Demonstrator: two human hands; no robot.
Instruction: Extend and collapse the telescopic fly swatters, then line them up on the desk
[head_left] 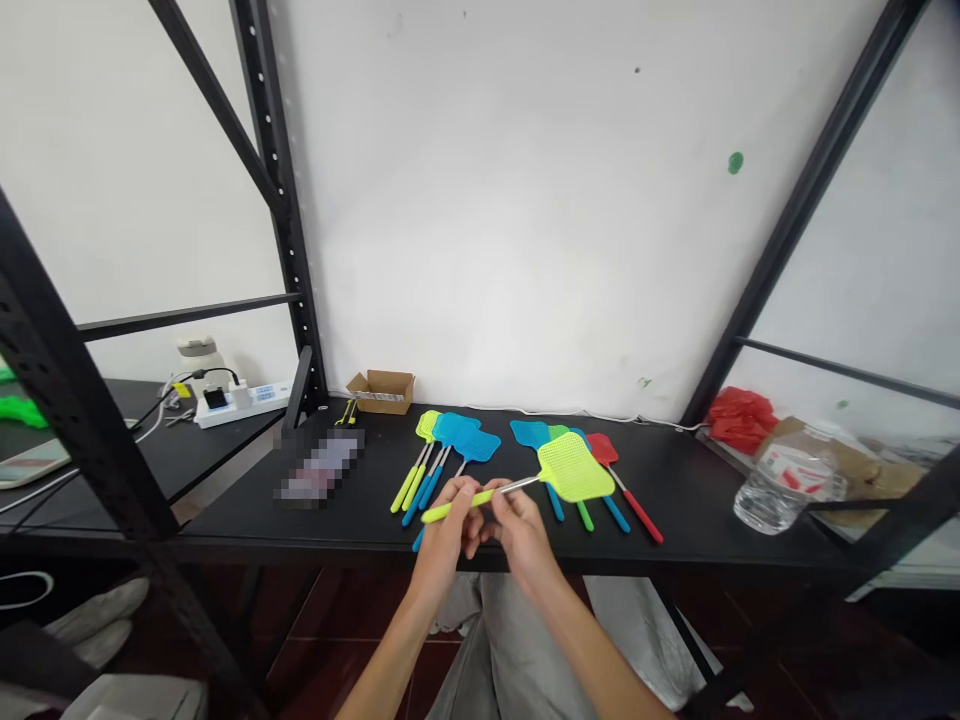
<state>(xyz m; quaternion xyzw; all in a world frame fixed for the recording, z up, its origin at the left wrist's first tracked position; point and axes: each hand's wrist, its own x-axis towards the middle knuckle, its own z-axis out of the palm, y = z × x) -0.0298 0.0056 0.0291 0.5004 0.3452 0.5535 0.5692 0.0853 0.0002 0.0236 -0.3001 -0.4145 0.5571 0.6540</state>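
Note:
A yellow-green fly swatter point(576, 467) with a metal shaft is held in front of me, its head to the right. My left hand point(455, 520) is closed around its handle. The fingers of my right hand point(517, 525) pinch it where handle and shaft meet. Behind my left hand lies a group of yellow-green and blue swatters point(454, 430), heads toward the wall. To the right, partly covered by the held swatter, lie more swatters: blue ones, a green one point(585, 516) and a red one point(643, 515).
A small open cardboard box point(382, 392) stands by the wall on the black shelf point(697, 490). A blurred-out flat item point(321, 470) lies at left. On the right are a clear plastic bottle point(776, 485) and a red bag point(739, 420). Black metal posts point(289, 250) frame both sides.

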